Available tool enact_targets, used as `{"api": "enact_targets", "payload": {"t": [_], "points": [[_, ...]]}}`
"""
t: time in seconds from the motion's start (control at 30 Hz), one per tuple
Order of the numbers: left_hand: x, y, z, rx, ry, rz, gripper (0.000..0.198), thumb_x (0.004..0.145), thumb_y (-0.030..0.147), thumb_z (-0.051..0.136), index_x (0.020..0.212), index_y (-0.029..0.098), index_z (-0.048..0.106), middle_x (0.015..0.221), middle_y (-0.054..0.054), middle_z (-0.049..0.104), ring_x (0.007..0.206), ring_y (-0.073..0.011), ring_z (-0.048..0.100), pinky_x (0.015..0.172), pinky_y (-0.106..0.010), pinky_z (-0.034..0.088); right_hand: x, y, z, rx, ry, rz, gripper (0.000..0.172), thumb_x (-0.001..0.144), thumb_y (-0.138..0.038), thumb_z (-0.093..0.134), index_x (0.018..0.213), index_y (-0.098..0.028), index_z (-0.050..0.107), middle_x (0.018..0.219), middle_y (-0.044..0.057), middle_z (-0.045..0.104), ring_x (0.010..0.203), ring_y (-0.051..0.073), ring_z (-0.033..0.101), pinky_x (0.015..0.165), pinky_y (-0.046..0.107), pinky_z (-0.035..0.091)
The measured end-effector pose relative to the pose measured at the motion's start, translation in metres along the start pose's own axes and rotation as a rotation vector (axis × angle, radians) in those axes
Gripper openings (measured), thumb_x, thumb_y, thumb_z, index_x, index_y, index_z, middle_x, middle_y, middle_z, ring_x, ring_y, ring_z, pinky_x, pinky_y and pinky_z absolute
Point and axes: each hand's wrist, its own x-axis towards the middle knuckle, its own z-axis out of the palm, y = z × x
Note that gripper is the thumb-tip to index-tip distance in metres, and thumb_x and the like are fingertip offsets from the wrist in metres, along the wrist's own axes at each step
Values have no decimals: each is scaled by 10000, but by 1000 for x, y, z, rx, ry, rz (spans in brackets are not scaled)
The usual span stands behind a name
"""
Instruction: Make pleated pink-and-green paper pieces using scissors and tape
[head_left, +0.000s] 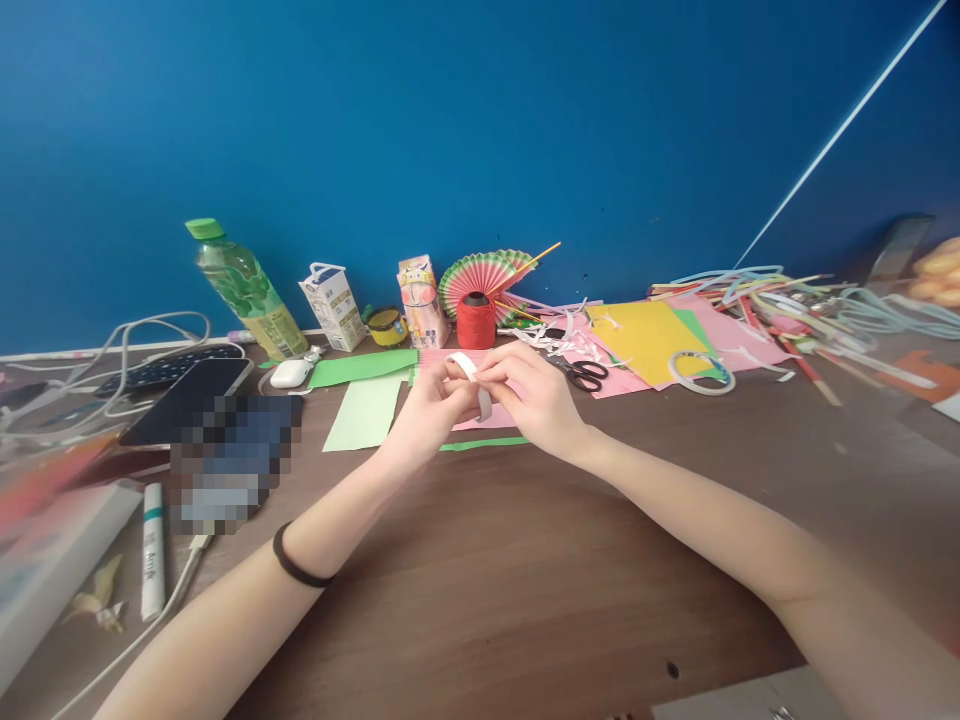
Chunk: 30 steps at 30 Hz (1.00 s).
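Note:
My left hand (427, 412) and my right hand (534, 395) meet above the middle of the brown table. Both are closed on a small white roll of tape (471, 376), which they hold between them. The fingers of my right hand pinch at the top edge of the roll. Under the hands lie a pink paper sheet (491, 418), a thin green paper strip (484, 443) and a pale green sheet (365, 412). A black band sits on my left wrist.
Scissors (585, 374), a second tape ring (702, 372), yellow paper (646, 340) and loose paper strips lie to the right. A red thread spool (475, 320), paper fan (484, 272), cartons and green bottle (244, 290) stand at the back. A phone, cables and a glue stick (152, 549) are on the left.

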Motion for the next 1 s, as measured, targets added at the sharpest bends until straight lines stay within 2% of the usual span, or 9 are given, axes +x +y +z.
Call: {"api": "enact_targets", "payload": {"t": [0.17,0.33,0.5,0.67,0.83,1.0], "points": [[1,-2,-1,-45,35,-21,152,671,136,557,803,152,484,619,16,594,608,-116,584,674,-307,478,-3,-1,2,-53,-16,-38,127,847,-121,468,780,-199,542,849,43,601,826,144,575,714,302,468],[4,-1,-6,-51,91,-18,137,680,143,553,791,151,474,659,11,602,653,-122,604,744,-337,481,-4,-1,3,-96,-58,-54,120,844,-120,473,778,-191,544,883,59,621,836,153,573,739,325,452],[4,1,-7,-50,38,18,166,711,169,552,863,147,487,747,-8,622,729,-129,606,797,-348,465,0,-3,1,-54,-42,-22,126,835,-115,478,773,-199,548,853,52,613,836,156,571,728,325,467],[4,2,-5,8,-23,72,252,697,159,584,936,148,504,737,-12,619,710,-123,575,721,-298,443,1,-4,0,-17,-36,2,115,826,-109,490,804,-197,562,848,55,626,840,161,585,742,328,477],[2,4,-2,66,8,108,249,695,139,574,928,160,488,669,26,587,615,-84,509,648,-249,403,0,-4,1,-45,-35,2,114,831,-115,487,818,-201,561,832,46,637,826,160,586,732,322,467],[3,2,-1,44,10,118,251,684,141,569,921,156,491,699,15,599,622,-86,509,636,-246,396,-1,-4,2,-107,-26,-26,112,831,-125,496,781,-204,558,800,27,647,794,155,587,714,316,442]]}}
